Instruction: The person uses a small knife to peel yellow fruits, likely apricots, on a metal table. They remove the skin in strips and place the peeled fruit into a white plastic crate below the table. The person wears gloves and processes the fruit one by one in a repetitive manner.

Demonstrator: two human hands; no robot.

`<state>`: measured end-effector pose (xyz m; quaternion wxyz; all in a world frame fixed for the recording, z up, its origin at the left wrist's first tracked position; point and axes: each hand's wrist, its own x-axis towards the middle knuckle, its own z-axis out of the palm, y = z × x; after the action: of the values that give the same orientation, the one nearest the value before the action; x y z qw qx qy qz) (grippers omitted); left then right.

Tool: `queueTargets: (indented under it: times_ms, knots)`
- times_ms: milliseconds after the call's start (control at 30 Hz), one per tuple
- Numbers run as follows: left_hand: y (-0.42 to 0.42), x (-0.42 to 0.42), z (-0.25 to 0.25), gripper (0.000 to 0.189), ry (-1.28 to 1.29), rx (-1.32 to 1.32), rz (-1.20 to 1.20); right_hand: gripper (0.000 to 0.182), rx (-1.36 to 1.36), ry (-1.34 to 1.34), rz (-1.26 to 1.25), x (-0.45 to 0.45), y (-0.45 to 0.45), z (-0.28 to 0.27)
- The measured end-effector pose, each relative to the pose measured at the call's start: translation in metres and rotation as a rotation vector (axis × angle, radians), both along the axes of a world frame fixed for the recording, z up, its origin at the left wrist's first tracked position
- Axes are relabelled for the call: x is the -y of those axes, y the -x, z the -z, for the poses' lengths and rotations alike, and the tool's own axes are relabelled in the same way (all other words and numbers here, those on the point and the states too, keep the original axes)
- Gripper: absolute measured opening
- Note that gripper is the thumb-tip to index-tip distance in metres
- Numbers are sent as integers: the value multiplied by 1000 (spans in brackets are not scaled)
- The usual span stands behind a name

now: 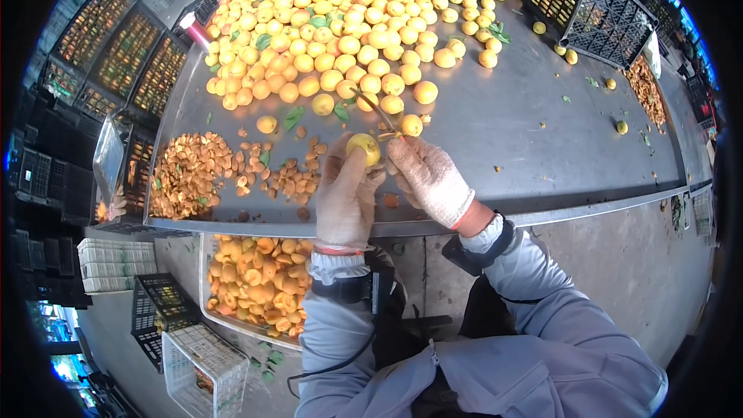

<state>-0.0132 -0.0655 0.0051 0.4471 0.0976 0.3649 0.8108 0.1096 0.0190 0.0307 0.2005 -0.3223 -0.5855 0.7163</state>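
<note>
My left hand point(348, 191), in a pale knitted glove, grips a whole yellow-green apricot point(364, 149) between thumb and fingers. Just right of it, my right hand point(430, 179), gloved too, holds a small knife point(374, 105) with a thin curved blade pointing up and to the left. The knife's handle is mostly hidden in the fist. Both hands hover over the near edge of a metal table point(522, 133). Beyond them lies a big heap of whole apricots point(348, 29). A pile of apricot pits point(188, 171) lies to the left, with looser pits point(296, 177) scattered towards my left hand.
Below the table edge, left of my legs, stands a white crate point(204, 302) of split apricots point(261, 278). Black crates point(606, 14) stand on the table's far right beside more pits point(645, 90). Black and white crates point(206, 368) sit on the floor at left.
</note>
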Motion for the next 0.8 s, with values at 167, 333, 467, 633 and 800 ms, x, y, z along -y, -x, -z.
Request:
queueTargets:
  times_ms: [167, 333, 467, 633, 800]
  knots:
    - [4, 2, 3, 33, -55, -87, 131, 56, 11, -235, -52, 2, 3, 18]
    - [-9, 0, -4, 37, -14, -152, 83, 59, 83, -612, 19, 0, 7, 30]
    - [-12, 3, 1, 42, 133, -449, -85, 59, 267, -733, 46, 9, 8, 23]
    - [-15, 0, 5, 44, 141, -480, -93, 60, -36, -381, 86, 12, 11, 33]
    - [-2, 0, 7, 44, -85, -137, 82, 55, -198, 658, -282, -6, -13, -3]
